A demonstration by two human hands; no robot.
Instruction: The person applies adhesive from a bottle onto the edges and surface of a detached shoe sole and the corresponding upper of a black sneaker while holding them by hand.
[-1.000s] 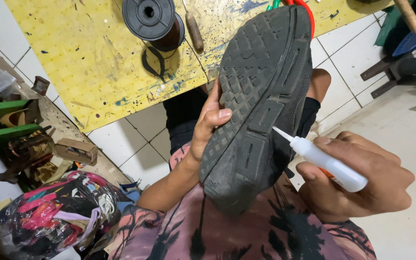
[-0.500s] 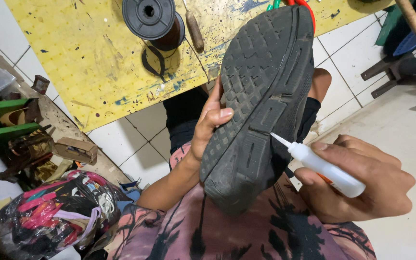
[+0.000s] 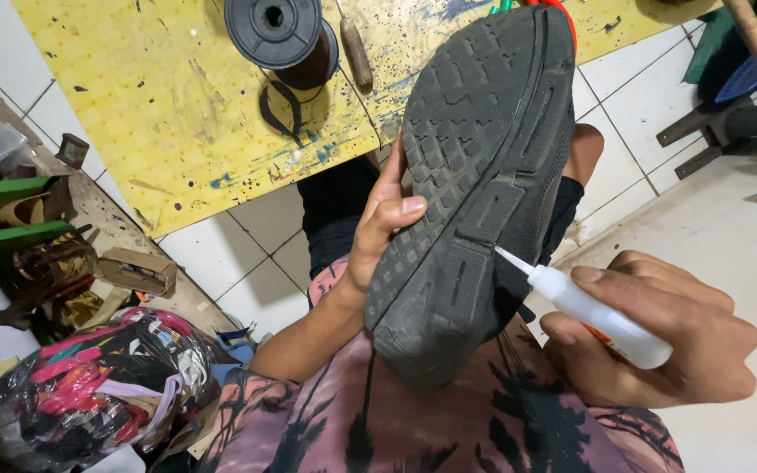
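Item: black shoe (image 3: 475, 175), held sole-up in the left hand (image 3: 383, 236), whose thumb lies on the tread and whose fingers wrap behind the upper; grip closed round the shoe's inner edge. Item: small white glue bottle (image 3: 602, 320), clasped in the right hand (image 3: 659, 337), fingers curled tight about its body, its thin nozzle touching the shoe's outer edge at the seam where sole meets upper, just ahead of that hand's knuckles. Condition of work: the sole's outer edge shows a line along the seam; whether it gapes cannot be told. Handling note, as a judgement: the nozzle tip is best kept inside the seam, squeezed lightly and drawn slowly along it, with the left hand keeping the shoe steady and tilted so the glue runs inward, not over the tread or onto the thumb. Beyond the left hand: yellow board (image 3: 177, 114) carrying a dark thread spool (image 3: 278, 31). Below that hand's wrist: clear bag of coloured straps (image 3: 102, 394).
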